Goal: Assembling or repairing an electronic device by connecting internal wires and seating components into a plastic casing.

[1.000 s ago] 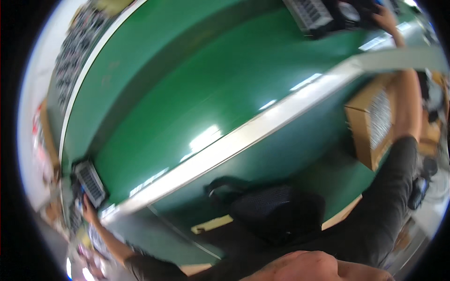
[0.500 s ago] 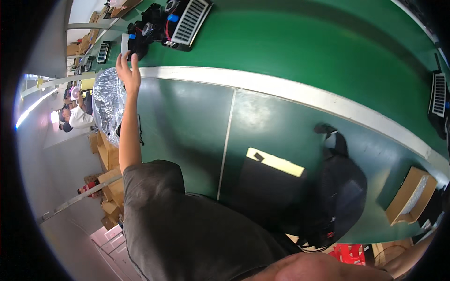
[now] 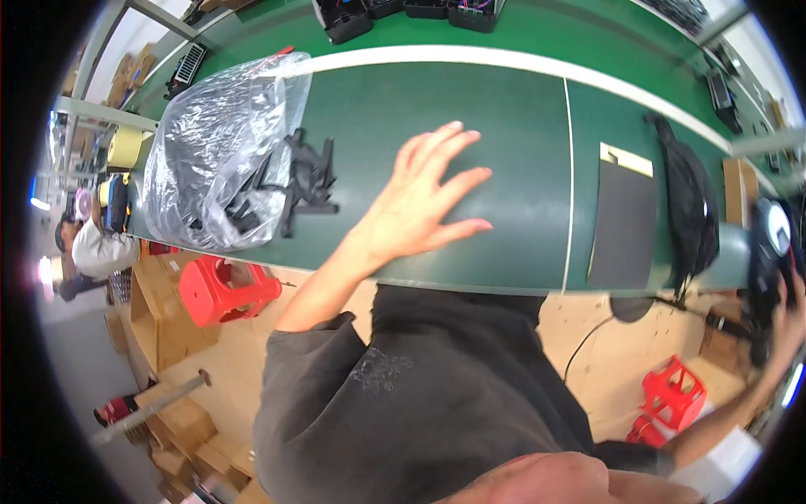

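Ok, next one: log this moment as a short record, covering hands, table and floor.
Left hand: open, fingers spread, holding nothing; over the green table, contact unclear
Right hand: at a black device with a white disc, near the right edge; blurred, grip unclear
Table, left: clear plastic bag; black pieces inside and at its side
Table, right: black sheet with a pale yellow strip; black pouch beside it
Floor: red stool at left, more red at right
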`<state>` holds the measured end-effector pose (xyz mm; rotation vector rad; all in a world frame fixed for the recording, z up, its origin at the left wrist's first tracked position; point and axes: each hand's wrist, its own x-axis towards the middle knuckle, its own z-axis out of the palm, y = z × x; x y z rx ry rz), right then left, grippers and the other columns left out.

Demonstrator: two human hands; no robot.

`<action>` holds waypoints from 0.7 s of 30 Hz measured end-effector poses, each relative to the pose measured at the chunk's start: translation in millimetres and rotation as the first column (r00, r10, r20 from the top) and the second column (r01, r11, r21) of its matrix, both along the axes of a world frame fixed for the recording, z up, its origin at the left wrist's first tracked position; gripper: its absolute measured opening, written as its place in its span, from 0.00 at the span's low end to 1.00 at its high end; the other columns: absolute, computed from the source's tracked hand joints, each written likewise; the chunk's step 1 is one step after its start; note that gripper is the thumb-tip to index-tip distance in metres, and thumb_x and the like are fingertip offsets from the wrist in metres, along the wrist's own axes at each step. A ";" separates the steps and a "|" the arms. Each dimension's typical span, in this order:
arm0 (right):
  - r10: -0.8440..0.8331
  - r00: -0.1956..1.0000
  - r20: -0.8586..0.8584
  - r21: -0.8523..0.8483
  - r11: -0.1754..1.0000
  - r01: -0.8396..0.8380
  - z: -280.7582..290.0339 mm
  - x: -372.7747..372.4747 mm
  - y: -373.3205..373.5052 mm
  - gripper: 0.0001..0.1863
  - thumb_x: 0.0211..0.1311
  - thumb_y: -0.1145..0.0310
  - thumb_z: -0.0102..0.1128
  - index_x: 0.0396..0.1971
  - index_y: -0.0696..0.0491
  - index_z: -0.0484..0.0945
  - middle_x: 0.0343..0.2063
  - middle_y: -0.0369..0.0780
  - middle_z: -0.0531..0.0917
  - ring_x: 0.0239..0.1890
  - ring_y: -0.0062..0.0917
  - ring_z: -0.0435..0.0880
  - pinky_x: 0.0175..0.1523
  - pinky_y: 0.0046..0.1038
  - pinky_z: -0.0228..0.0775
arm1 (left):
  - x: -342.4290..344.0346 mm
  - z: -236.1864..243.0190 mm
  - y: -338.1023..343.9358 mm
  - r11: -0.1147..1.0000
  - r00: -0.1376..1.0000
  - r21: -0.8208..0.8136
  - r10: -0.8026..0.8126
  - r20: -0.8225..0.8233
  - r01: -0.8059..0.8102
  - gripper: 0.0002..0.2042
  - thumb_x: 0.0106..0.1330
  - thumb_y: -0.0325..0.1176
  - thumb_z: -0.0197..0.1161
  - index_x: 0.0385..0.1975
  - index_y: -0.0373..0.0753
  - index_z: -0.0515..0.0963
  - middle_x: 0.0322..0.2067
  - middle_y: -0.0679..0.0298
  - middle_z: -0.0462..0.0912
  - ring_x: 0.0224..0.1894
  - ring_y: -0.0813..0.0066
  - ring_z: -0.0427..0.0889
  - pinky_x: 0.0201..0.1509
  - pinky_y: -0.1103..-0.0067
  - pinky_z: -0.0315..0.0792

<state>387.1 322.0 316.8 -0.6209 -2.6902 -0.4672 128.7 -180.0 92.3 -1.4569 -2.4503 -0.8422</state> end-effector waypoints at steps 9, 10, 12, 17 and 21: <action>0.837 0.542 -0.074 -0.424 0.466 -0.777 -222.9 -144.5 -274.7 0.08 0.51 0.69 0.73 0.29 0.56 0.87 0.28 0.42 0.85 0.39 0.39 0.81 0.48 0.41 0.73 | 64.2 -30.6 -43.7 0.986 0.983 0.013 -0.166 -0.084 0.168 0.46 0.53 0.52 0.80 0.73 0.43 0.69 0.73 0.50 0.66 0.78 0.50 0.62 0.83 0.53 0.53; 0.843 0.534 -0.063 -0.482 0.443 -0.756 -232.3 -156.9 -282.5 0.10 0.50 0.69 0.75 0.32 0.57 0.88 0.30 0.42 0.85 0.39 0.39 0.81 0.49 0.40 0.73 | 61.0 -37.4 -47.4 0.989 0.991 -0.094 -0.118 -0.064 0.112 0.48 0.51 0.53 0.81 0.73 0.42 0.69 0.71 0.48 0.68 0.77 0.48 0.64 0.82 0.53 0.53; 0.834 0.552 0.016 -0.593 0.453 -0.666 -242.7 -176.4 -290.7 0.11 0.50 0.69 0.75 0.33 0.57 0.88 0.30 0.43 0.86 0.40 0.41 0.81 0.49 0.40 0.73 | 51.8 -49.5 -50.0 0.987 0.994 -0.122 -0.106 0.010 0.107 0.53 0.48 0.53 0.83 0.74 0.39 0.66 0.67 0.47 0.70 0.73 0.48 0.67 0.82 0.53 0.54; 0.877 0.469 -0.104 -0.610 0.316 -0.727 -237.6 -190.9 -269.6 0.15 0.52 0.70 0.78 0.41 0.56 0.89 0.39 0.44 0.89 0.49 0.42 0.85 0.57 0.42 0.76 | 53.7 -56.6 -32.9 0.998 0.997 -0.061 0.034 0.066 -0.030 0.60 0.41 0.51 0.86 0.75 0.32 0.60 0.63 0.48 0.72 0.69 0.49 0.69 0.79 0.53 0.56; 0.745 0.521 -0.416 -0.634 0.173 -0.754 -232.2 -180.3 -239.3 0.18 0.54 0.74 0.78 0.47 0.55 0.89 0.48 0.43 0.89 0.53 0.39 0.87 0.60 0.37 0.79 | 50.3 -32.0 -22.5 0.991 0.988 -0.071 0.121 0.096 -0.114 0.54 0.40 0.54 0.87 0.70 0.35 0.70 0.61 0.51 0.73 0.64 0.51 0.72 0.72 0.56 0.63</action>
